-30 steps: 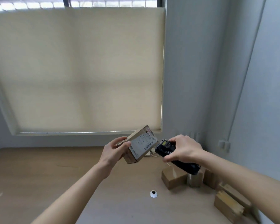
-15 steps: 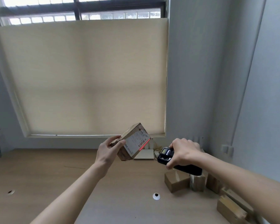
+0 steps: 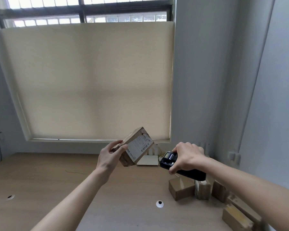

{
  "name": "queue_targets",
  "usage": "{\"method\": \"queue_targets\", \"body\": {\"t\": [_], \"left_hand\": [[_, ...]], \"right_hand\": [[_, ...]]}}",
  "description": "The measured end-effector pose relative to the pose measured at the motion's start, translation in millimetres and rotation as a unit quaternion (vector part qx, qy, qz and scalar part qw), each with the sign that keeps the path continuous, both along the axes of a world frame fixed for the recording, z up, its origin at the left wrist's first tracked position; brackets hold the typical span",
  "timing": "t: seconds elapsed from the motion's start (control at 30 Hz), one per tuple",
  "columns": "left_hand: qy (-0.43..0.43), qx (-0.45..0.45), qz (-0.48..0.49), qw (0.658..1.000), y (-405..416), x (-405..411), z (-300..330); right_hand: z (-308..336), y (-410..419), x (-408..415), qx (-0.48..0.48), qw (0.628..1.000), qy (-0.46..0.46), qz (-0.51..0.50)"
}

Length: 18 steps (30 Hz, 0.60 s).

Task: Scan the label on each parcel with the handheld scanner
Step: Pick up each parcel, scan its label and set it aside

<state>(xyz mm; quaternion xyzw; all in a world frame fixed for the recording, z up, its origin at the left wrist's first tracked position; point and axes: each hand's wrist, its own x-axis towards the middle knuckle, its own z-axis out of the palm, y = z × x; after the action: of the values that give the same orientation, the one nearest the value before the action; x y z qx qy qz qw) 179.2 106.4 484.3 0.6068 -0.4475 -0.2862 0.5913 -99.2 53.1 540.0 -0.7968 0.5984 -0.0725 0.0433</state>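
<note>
- Parcels on the wooden table (image 3: 40,184): a loose group of brown boxes (image 3: 182,189) sits at the right, below my right forearm, in the same arrangement as half a second ago; the far-right ones run to the frame edge, so I cannot count them surely.
- Behind everything, the cream roller blind (image 3: 90,80) covers most of the window, and more of the glass above it shows now than before, as my view has tipped up.
- My parcel (image 3: 133,147) is held in the air over the table, tilted, its white label (image 3: 140,146) turned toward the right and facing the scanner.
- My left hand (image 3: 109,155) grips that parcel by its left end, thumb on the near face, fingers wrapped behind.
- My right hand (image 3: 186,157) is closed around the black handheld scanner (image 3: 169,160), its head aimed left at the label, well apart from the parcel.
- The red scan line that lay across the label half a second ago is gone; the barcode strip now shows plain.
- A flat white device (image 3: 148,160) lies on the table between the parcel and the scanner, farther back.
- A small white grommet (image 3: 159,203) sits in the tabletop near the boxes.
</note>
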Motion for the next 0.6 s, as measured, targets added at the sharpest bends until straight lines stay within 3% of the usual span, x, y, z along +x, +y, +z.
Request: {"method": "queue_targets", "body": {"t": [0.23, 0.43, 0.6], "left_hand": [[0.062, -0.005, 0.014, 0.998, 16, 5, -7], [0.179, 0.000, 0.035, 0.983, 46, 36, -21], [0.190, 0.030, 0.033, 0.981, 106, 96, -29]], "right_hand": [[-7, 4, 14, 0.067, 0.991, -0.102, 0.062], [-17, 20, 82, 0.160, 0.920, -0.314, 0.173], [-20, 50, 167, 0.203, 0.883, -0.343, 0.248]]}}
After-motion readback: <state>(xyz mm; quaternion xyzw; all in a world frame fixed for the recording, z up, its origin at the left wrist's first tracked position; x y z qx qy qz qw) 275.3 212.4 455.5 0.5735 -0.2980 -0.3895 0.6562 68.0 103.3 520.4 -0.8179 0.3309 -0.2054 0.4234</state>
